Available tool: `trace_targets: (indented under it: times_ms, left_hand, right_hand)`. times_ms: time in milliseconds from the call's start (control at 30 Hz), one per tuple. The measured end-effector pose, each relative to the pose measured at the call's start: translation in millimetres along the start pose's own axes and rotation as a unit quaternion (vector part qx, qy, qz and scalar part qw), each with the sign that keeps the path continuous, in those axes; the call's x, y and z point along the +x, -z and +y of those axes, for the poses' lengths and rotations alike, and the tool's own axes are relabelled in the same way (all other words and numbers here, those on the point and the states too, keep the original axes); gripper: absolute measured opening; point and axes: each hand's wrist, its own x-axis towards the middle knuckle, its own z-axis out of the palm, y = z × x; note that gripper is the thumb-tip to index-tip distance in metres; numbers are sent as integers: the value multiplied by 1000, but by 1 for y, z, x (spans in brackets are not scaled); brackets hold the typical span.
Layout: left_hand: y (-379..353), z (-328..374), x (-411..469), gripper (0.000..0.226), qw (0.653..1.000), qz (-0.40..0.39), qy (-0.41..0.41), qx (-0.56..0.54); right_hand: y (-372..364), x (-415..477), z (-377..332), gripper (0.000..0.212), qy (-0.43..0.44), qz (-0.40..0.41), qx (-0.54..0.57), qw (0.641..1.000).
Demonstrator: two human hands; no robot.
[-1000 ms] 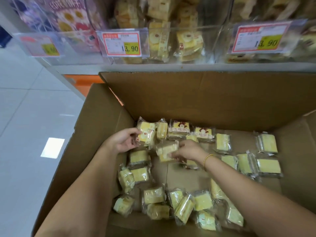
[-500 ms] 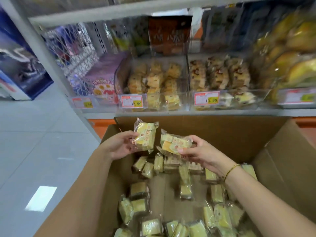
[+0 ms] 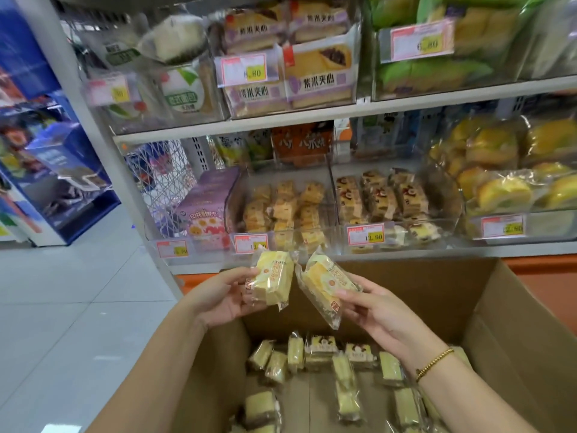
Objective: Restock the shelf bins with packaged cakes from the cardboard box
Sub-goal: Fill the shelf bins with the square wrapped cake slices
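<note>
At the far left lies pale tiled floor [image 3: 62,307], with a blue display stand [image 3: 67,185] beyond it. The left hand [image 3: 221,295] is raised above the near-left corner of the cardboard box [image 3: 515,323]. Its fingers [image 3: 246,273] pinch the left packet [image 3: 274,281], a yellow cake in clear wrap. The thumb lies on the packet's upper left edge and the other fingers curl behind and beneath it. The cake sticks out to the right of the fingers, roughly upright, with its top corner overlapping a price tag [image 3: 251,243].

Just beside it, nearly touching at the top, is the right packet [image 3: 326,287], tilted so that its upper end leans left. The right hand [image 3: 377,310] grips it from the right. Its fingers [image 3: 352,300] are closed on the packet's right side and lower half, leaving the upper left end free. A gold bead bracelet [image 3: 435,364] sits on that wrist.

Both packets hang in the air above the open box, in front of the lowest shelf. Behind them a clear middle bin [image 3: 282,210] holds yellow cakes, and to its right a neighbouring bin [image 3: 384,198] holds brown-topped ones behind a tag [image 3: 366,234] reading 13.90. Below the hands, loose cakes [image 3: 321,351] are scattered over the box bottom, most of them lying flat.
</note>
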Motion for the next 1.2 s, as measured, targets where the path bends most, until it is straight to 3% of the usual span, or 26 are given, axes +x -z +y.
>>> trace_targets:
  times_ms: [267, 400, 500, 633, 833, 967, 1033, 1067, 1200]
  left_hand:
    - [-1, 6, 1, 53, 999, 29, -8, -21]
    - [-5, 15, 4, 36, 992, 84, -64, -69]
    - [-6, 29, 6, 24, 989, 110, -97, -37]
    - [-6, 57, 19, 26, 984, 118, -123, 44]
    - [5, 84, 52, 46, 982, 154, -108, 32]
    - [13, 84, 62, 43, 984, 155, -87, 15]
    - [16, 84, 63, 29, 986, 148, -77, 10]
    - [17, 84, 64, 25, 986, 147, -72, 7]
    - [23, 80, 67, 45, 986, 150, -65, -13]
  right_hand:
    - [-16, -1, -6, 52, 33, 16, 2, 999]
    - [-21, 10, -12, 48, 56, 68, -13, 996]
    - [-24, 21, -26, 43, 77, 97, -56, 991]
    - [-36, 46, -57, 33, 124, 144, -150, 970]
    - [-65, 114, -95, 41, 171, 255, -291, 906]
    - [-84, 142, -108, 51, 162, 314, -409, 842]
    - [-92, 154, -111, 53, 161, 333, -453, 811]
    - [-95, 159, -111, 52, 157, 342, -472, 797]
    - [-101, 170, -105, 35, 146, 341, -524, 766]
